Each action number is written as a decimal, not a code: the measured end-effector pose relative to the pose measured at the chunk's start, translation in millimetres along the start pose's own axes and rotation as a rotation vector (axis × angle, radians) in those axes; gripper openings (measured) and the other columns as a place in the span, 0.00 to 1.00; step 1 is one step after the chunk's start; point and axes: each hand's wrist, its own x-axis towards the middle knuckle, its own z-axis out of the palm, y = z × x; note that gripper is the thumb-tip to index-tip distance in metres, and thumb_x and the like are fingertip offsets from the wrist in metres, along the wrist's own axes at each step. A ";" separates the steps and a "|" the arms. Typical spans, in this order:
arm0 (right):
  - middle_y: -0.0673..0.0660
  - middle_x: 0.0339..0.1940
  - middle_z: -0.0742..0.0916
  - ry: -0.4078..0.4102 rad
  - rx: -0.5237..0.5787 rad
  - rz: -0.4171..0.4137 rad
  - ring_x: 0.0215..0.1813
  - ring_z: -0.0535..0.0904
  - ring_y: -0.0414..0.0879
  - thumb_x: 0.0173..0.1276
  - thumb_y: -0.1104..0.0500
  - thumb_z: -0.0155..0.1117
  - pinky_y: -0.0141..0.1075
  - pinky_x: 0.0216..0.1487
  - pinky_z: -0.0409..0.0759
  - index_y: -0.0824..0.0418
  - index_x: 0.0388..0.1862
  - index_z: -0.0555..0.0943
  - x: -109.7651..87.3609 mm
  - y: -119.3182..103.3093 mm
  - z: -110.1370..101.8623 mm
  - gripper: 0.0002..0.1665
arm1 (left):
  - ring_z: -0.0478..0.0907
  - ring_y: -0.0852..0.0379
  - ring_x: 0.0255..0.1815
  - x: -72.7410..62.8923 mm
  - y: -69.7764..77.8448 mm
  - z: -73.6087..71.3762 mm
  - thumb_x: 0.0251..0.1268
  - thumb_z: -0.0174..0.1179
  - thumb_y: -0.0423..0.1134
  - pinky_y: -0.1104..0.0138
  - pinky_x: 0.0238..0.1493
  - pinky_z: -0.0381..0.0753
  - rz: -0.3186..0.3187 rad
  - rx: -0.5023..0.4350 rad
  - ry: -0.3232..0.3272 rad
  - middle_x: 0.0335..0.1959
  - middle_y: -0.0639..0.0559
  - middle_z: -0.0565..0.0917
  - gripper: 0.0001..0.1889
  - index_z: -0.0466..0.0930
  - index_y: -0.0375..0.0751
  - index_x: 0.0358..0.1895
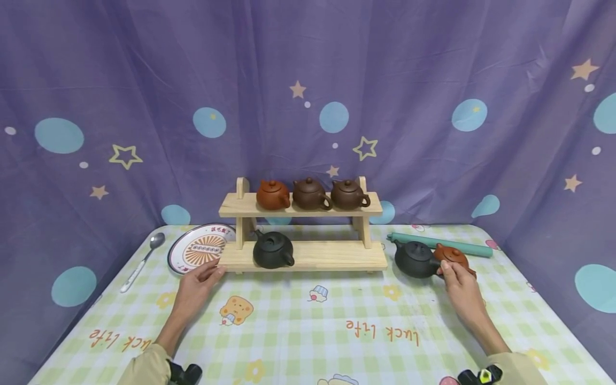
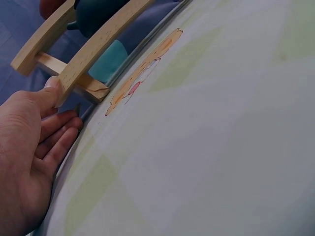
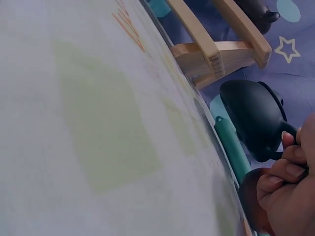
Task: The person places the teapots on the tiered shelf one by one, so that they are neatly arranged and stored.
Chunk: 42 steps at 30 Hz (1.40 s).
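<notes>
A two-tier wooden display shelf (image 1: pixel 337 255) stands at the back middle of the table. My left hand (image 1: pixel 196 289) holds the left end of its lower board, the thumb (image 2: pixel 52 83) against the board's end. On that board sits a black teapot (image 1: pixel 272 250). A second black teapot (image 1: pixel 415 260) hangs above the table right of the shelf, my right hand (image 1: pixel 461 286) gripping its handle. The right wrist view shows its dark body (image 3: pixel 253 118) raised off the cloth. Behind the right hand, a reddish-brown teapot (image 1: pixel 451 255) is partly hidden.
The upper board carries a reddish-brown teapot (image 1: pixel 272 195) and two dark brown teapots (image 1: pixel 309 194). A green rolled item (image 1: pixel 469 248) lies at the back right. Left of the shelf are a patterned plate (image 1: pixel 179 255) and a spoon (image 1: pixel 144 262). A purple curtain (image 1: pixel 308 64) hangs behind.
</notes>
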 end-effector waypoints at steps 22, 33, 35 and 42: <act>0.54 0.25 0.74 -0.009 0.178 -0.090 0.25 0.68 0.40 0.87 0.48 0.46 0.34 0.23 0.68 0.70 0.47 0.79 -8.0 -30.4 1.1 0.26 | 0.80 0.40 0.63 -1.2 -0.6 -0.1 0.78 0.60 0.53 0.52 0.68 0.74 -0.004 0.002 0.001 0.61 0.34 0.82 0.33 0.70 0.32 0.73; 0.51 0.22 0.71 -0.049 0.249 -0.105 0.22 0.64 0.40 0.87 0.51 0.48 0.36 0.20 0.64 0.70 0.44 0.78 -10.6 -41.6 9.8 0.23 | 0.80 0.40 0.63 -0.7 -1.5 0.2 0.78 0.60 0.53 0.51 0.68 0.74 0.001 0.006 0.004 0.61 0.34 0.82 0.33 0.70 0.32 0.73; 0.51 0.22 0.71 -0.053 0.243 -0.103 0.22 0.64 0.41 0.87 0.50 0.48 0.36 0.21 0.65 0.69 0.44 0.78 -10.6 -43.7 11.9 0.23 | 0.80 0.40 0.63 -0.6 -1.7 0.3 0.78 0.60 0.53 0.51 0.68 0.75 0.000 0.007 0.005 0.61 0.34 0.83 0.32 0.70 0.32 0.73; 0.50 0.21 0.70 -0.072 0.278 -0.110 0.22 0.63 0.39 0.87 0.51 0.48 0.35 0.20 0.63 0.68 0.44 0.78 -7.7 -50.5 21.1 0.22 | 0.81 0.39 0.62 -0.3 -0.9 1.2 0.79 0.60 0.51 0.50 0.68 0.74 0.001 0.013 0.009 0.60 0.34 0.83 0.31 0.70 0.32 0.73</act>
